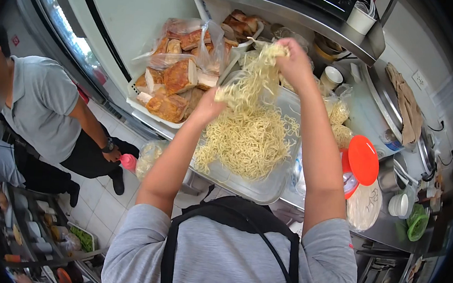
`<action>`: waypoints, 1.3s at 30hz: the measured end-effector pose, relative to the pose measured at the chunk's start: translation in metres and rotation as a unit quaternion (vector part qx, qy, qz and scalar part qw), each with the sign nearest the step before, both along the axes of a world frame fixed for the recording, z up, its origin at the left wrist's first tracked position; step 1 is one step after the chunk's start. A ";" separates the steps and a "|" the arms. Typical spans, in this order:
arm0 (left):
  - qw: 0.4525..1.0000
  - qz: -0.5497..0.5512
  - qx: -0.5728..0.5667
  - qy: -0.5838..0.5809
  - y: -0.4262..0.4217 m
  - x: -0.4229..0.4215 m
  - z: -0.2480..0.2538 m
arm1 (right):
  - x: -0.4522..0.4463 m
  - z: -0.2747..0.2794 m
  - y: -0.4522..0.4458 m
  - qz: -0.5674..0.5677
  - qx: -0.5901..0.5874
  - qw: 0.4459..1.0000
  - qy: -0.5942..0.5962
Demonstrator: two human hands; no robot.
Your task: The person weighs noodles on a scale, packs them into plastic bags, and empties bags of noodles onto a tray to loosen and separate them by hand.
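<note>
Far left: a co-worker in a grey shirt [47, 101] stands apart from the counter, one arm lowered. Next, pieces of meat [181, 78], partly under clear plastic, fill a white crate [152, 115] just beside the work area.

Left hand [209, 106]: raised above the heap, fingers curled around a bunch of noodles [250, 143]. The strands partly hide the fingertips, so the exact closure cannot be told.

Centre: the main portion of noodles lies in a shallow clear tray [257, 191], heaped toward its middle and left, with bare surface at the near edge. A raised portion spans both hands and hangs down to the heap.

Right hand [293, 64]: held higher and farther from the body, fingers closed on the upper end of the raised portion.

Progress, by judgement: handling is partway. One portion is lifted and the visible heap appears largely loose; the greater part lies in the tray, not in hand.

Right: bagged noodles [339, 112], apart from the tray, then a red lid [363, 160] and a green bag [418, 223].
</note>
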State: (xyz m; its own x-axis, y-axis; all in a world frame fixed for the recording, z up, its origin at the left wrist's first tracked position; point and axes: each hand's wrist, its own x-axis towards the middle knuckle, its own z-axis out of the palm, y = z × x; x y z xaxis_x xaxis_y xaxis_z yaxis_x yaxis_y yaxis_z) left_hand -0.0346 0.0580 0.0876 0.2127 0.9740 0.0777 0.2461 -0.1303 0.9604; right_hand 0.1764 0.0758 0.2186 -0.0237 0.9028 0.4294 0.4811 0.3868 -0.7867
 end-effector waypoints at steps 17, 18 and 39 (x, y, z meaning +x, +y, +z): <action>0.967 0.002 -0.222 -0.126 -0.019 0.062 -0.055 | 0.020 -0.138 -0.025 0.112 -0.418 0.898 0.082; 0.962 0.001 -0.222 -0.156 -0.012 0.063 -0.045 | 0.021 -0.121 -0.024 0.073 -0.406 0.908 0.067; 0.923 -0.147 -0.159 -0.318 -0.012 0.044 0.049 | -0.009 0.015 -0.027 0.058 -0.084 0.966 0.236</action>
State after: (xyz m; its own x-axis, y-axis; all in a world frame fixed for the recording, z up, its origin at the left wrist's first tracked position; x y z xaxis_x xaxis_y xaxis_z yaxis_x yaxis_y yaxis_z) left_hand 0.0091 0.0458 0.1366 0.4817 0.8763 -0.0010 -0.3817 0.2108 0.8999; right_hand 0.1676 0.0487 0.2338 0.0347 0.9635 0.2654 0.0147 0.2651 -0.9641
